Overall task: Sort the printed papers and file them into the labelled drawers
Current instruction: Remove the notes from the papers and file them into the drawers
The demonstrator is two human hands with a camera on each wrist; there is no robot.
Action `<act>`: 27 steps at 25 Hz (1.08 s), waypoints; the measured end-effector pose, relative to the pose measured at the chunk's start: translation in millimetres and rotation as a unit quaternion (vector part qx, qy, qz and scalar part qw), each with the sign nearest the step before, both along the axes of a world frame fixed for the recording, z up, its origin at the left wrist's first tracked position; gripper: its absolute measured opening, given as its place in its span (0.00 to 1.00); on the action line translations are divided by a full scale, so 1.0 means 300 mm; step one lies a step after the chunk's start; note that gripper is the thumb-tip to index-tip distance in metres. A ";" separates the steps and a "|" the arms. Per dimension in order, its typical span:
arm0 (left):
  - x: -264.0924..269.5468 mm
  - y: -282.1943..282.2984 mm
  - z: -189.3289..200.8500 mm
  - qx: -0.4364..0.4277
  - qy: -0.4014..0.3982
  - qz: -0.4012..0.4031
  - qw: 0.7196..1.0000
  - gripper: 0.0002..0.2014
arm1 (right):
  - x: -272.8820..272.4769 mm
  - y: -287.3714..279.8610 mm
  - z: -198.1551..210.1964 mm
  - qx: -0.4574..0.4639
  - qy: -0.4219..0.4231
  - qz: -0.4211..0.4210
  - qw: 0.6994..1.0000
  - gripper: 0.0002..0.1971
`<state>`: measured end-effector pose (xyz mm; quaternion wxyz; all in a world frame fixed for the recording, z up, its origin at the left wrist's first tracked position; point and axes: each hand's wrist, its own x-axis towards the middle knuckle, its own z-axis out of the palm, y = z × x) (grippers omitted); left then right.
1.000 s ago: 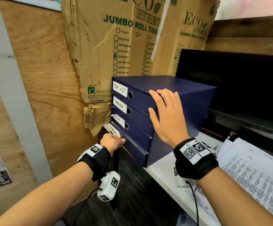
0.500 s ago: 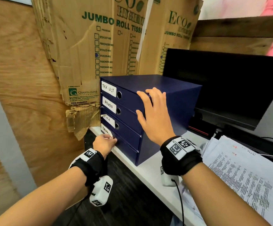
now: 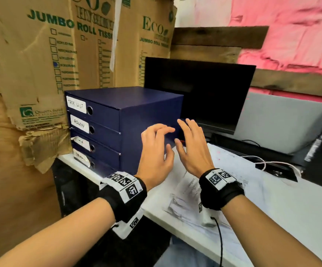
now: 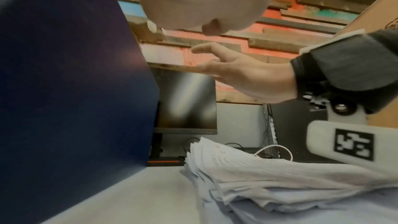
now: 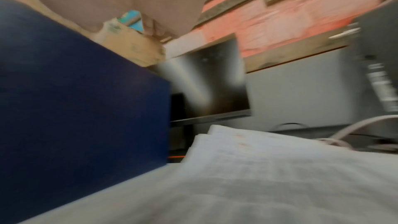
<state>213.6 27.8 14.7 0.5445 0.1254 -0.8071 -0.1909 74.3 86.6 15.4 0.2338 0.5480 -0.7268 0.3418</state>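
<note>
A dark blue drawer unit [image 3: 144, 110] stands on the white desk [image 3: 291, 205], with all its labelled drawers pushed in; the top labels read TASK LIST [image 3: 76, 104] and ADMIN [image 3: 79, 124]. A pile of printed papers [image 3: 223, 170] lies on the desk to the right of the unit, seen also in the left wrist view as a stack [image 4: 269, 173]. My left hand [image 3: 156, 151] and right hand [image 3: 192, 145] hover side by side above the pile's near-left part, beside the unit's right wall. Both have spread, relaxed fingers and hold nothing.
A black monitor [image 3: 200, 93] stands behind the papers. A grey case [image 3: 283, 120] and a white cable [image 3: 271, 163] lie at the right. Cardboard boxes [image 3: 50, 54] line the wall behind and left of the drawer unit. The desk's front edge is near my wrists.
My left hand left the bottom drawer's front and swung right to the papers. My right hand came off the unit's top corner and dropped beside it. The bottom drawer now sits pushed in.
</note>
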 end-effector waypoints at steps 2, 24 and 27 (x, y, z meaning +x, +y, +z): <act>-0.105 -0.005 -0.027 -0.014 -0.075 -0.052 0.996 0.17 | -0.103 0.102 -0.019 -0.005 -0.001 -0.056 0.998 0.26; -0.614 -0.161 -0.237 0.072 -0.357 -0.028 0.931 0.17 | -0.445 0.171 -0.169 0.249 -0.152 -0.251 0.923 0.24; -0.619 -0.160 -0.251 0.093 -0.349 -0.034 0.932 0.16 | -0.456 0.171 -0.197 0.318 -0.204 -0.251 0.891 0.26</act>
